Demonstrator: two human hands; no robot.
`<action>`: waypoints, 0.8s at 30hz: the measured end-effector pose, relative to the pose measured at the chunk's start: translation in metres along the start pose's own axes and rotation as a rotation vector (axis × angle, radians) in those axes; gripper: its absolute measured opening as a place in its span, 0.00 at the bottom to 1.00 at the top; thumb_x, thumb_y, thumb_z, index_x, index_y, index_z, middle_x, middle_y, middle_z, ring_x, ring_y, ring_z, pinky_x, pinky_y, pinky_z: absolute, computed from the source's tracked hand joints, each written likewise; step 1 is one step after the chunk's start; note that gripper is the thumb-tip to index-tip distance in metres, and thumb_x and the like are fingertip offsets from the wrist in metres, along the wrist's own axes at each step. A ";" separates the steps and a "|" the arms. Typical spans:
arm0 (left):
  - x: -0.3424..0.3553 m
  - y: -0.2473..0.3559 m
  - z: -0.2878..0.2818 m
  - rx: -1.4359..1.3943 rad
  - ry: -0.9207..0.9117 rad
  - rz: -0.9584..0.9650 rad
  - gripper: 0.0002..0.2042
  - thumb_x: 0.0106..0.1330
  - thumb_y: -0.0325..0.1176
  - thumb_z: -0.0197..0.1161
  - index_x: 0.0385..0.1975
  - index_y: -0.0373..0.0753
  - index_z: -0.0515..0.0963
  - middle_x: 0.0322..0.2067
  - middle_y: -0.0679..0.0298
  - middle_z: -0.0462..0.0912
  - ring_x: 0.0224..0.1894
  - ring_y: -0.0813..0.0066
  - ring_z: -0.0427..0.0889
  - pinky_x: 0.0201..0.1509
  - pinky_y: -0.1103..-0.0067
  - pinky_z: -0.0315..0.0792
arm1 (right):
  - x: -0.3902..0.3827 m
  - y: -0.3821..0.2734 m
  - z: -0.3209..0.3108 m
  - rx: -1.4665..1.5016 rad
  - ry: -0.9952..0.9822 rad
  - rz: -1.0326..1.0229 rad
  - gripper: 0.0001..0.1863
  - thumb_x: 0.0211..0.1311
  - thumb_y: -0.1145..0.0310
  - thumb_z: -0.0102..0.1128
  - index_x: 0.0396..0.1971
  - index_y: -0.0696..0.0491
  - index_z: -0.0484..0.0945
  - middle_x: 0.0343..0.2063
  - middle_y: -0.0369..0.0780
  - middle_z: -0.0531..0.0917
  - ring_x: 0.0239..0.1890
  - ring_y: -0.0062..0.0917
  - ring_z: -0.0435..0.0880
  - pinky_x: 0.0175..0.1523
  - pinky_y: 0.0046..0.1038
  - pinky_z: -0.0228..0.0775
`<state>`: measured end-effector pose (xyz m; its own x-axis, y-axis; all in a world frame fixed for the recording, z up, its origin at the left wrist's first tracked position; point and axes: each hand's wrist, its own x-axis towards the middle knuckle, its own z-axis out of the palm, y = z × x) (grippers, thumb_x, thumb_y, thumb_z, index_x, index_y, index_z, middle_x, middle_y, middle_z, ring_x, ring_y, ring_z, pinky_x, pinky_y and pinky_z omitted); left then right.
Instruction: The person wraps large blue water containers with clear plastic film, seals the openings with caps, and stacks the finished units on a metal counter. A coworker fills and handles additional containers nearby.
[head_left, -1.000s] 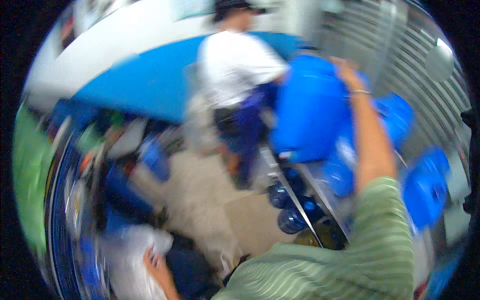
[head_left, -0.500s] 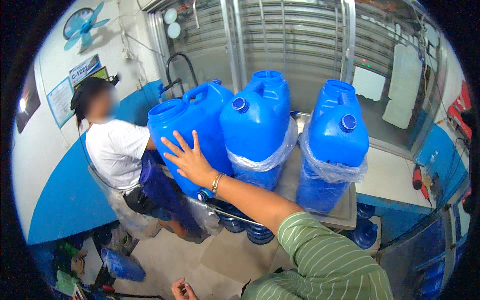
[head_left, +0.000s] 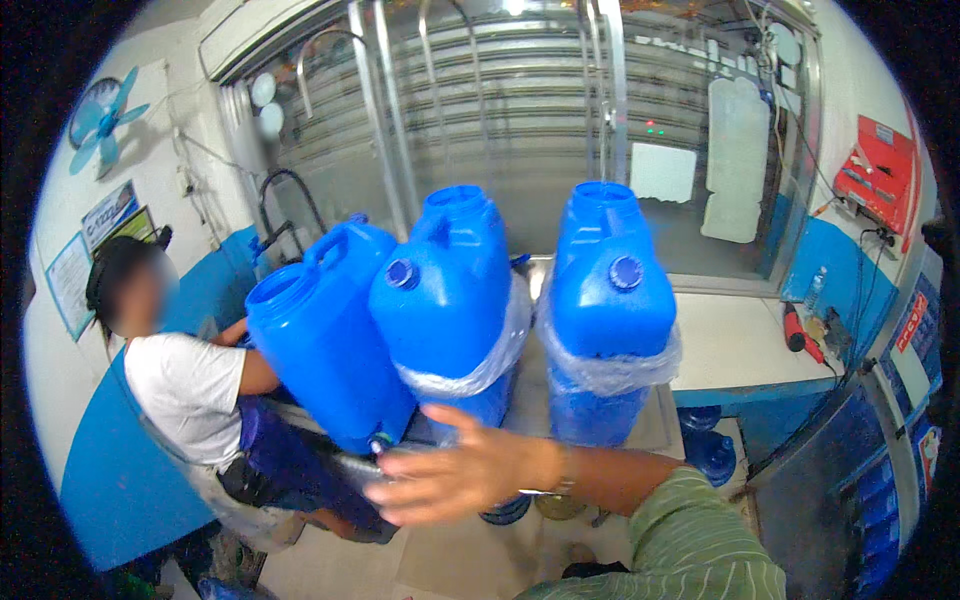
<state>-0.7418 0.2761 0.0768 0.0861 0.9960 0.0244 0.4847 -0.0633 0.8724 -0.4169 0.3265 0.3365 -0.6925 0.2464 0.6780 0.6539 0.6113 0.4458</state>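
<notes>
My right hand [head_left: 465, 470] reaches in from the right with its fingers outstretched and slightly smeared by motion. It holds nothing and hovers in front of the low end of the left blue water container [head_left: 335, 345], where a small spout cap [head_left: 380, 443] shows. Whether a fingertip touches that cap I cannot tell. This container leans, its wide mouth uncapped. Beside it stand a middle blue container [head_left: 440, 320] and a right blue container [head_left: 612, 300], both with clear plastic wrap gathered around them and small blue caps on their shoulders. My left hand is out of sight.
A co-worker in a white shirt [head_left: 185, 395] stands at the left, arms behind the left container. A metal counter [head_left: 655, 420] carries the containers. Round blue bottles [head_left: 710, 455] sit beneath the white worktop [head_left: 740, 345]. Sliding glass panels [head_left: 520, 120] rise behind.
My right hand has come off the left container's side and moved down and right. My left hand has left the view. The view has shifted, and the co-worker's arms now show behind the container.
</notes>
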 end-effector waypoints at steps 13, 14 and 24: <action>0.121 0.244 0.115 -0.114 0.257 0.848 0.08 0.56 0.18 0.54 0.35 0.34 0.75 0.40 0.52 0.76 0.44 0.61 0.74 0.51 0.71 0.67 | -0.314 0.280 -0.178 0.004 0.427 1.328 0.21 0.71 0.56 0.42 0.44 0.59 0.74 0.42 0.41 0.79 0.46 0.28 0.76 0.56 0.28 0.64; 0.131 0.291 0.123 -0.091 0.258 0.890 0.09 0.56 0.16 0.53 0.34 0.33 0.75 0.41 0.52 0.78 0.44 0.60 0.76 0.52 0.70 0.68 | -0.325 0.297 -0.157 0.117 0.396 1.346 0.22 0.71 0.55 0.42 0.45 0.59 0.74 0.42 0.41 0.79 0.47 0.28 0.76 0.56 0.28 0.64; 0.325 0.434 0.408 -0.714 -0.825 0.315 0.27 0.69 0.36 0.52 0.66 0.42 0.56 0.65 0.51 0.59 0.64 0.57 0.62 0.66 0.70 0.58 | -0.424 0.207 -0.143 0.206 0.292 1.532 0.26 0.73 0.53 0.33 0.47 0.60 0.73 0.39 0.42 0.77 0.45 0.28 0.74 0.58 0.30 0.61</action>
<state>-0.1489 0.5466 0.2641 0.7915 0.5798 0.1935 -0.2446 0.0102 0.9696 0.0558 0.2410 0.2250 0.6598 0.5705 0.4890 0.5837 0.0208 -0.8117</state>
